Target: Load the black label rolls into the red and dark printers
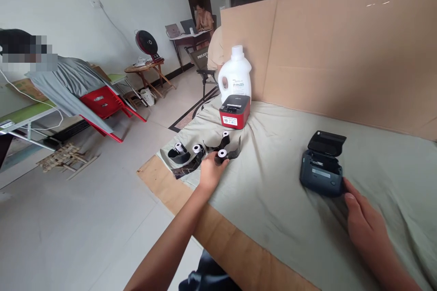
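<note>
My left hand (210, 172) is closed on a small paper roll (222, 153) with a white end and a loose dark strip trailing to the right. Beside it on the cloth lie several similar rolls, among them a left one (179, 148) and a back one (225, 134), their dark strips partly unwound. On the right, my right hand (365, 220) grips the right edge of a dark portable printer (321, 174). The printer's lid (327, 142) stands raised at the back. Part of the right fingers is hidden behind the printer.
A red and black printer (235, 111) stands before a white jug (237, 75). Tall cardboard (327, 50) borders the table's back. Green-grey cloth (266, 200) covers the wooden tabletop (235, 241). A person (68, 75) sits on a red chair at left; others are farther back.
</note>
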Demonstrator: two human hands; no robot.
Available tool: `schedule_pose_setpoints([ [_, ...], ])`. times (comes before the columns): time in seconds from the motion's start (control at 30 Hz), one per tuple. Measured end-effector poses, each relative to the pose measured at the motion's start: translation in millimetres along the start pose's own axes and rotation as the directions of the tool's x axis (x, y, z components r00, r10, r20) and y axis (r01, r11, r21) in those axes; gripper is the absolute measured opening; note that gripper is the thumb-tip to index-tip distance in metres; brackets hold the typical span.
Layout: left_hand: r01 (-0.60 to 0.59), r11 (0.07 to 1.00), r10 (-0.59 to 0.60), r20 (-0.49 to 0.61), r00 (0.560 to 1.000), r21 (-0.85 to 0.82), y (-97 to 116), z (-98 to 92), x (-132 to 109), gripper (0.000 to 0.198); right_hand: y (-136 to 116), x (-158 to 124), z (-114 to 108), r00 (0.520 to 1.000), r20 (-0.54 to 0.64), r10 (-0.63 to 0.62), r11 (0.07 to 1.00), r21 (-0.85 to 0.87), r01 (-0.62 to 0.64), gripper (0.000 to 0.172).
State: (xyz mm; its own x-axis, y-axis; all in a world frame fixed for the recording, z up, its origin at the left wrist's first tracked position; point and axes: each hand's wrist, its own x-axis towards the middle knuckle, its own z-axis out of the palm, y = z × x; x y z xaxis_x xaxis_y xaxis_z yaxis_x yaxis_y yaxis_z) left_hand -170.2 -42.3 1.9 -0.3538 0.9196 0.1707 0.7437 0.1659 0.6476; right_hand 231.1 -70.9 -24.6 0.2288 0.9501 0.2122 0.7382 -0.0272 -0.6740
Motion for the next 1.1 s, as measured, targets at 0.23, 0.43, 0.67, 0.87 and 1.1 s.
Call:
schedule_pose_setpoints([
  [0.23,-0.002,0.999,-0.003,-0.093,0.996,-0.047,21,-41.6,-2,0.036,-7,0,-1,0.991,0.026,0.132,0.981,0.142,-0.135,0.069],
  [0.43,-0.095,0.879,0.002,0.195,0.981,0.467,60,-38.9,82,0.045,-8,1,0,0.996,0.031,0.085,0.982,0.169,-0.089,0.062],
  [0.67,-0.225,0.836,0.187,0.127,0.974,0.5,114,-50.3,85,0.032,-15,-6,7,0.999,-0.045,-0.019,0.98,0.195,0.027,0.054],
  [0.87,-0.338,0.811,0.506,0.283,0.815,-0.477,203,-5.3,28,0.032,-39,18,-44,0.986,-0.051,-0.156,0.956,0.242,0.164,0.046],
  [1.1,-0.025,0.659,0.535,0.445,0.718,-0.752,233,92.9,5,0.04,-89,76,-120,0.931,0.259,-0.257,0.965,0.025,0.26,0.031],
])
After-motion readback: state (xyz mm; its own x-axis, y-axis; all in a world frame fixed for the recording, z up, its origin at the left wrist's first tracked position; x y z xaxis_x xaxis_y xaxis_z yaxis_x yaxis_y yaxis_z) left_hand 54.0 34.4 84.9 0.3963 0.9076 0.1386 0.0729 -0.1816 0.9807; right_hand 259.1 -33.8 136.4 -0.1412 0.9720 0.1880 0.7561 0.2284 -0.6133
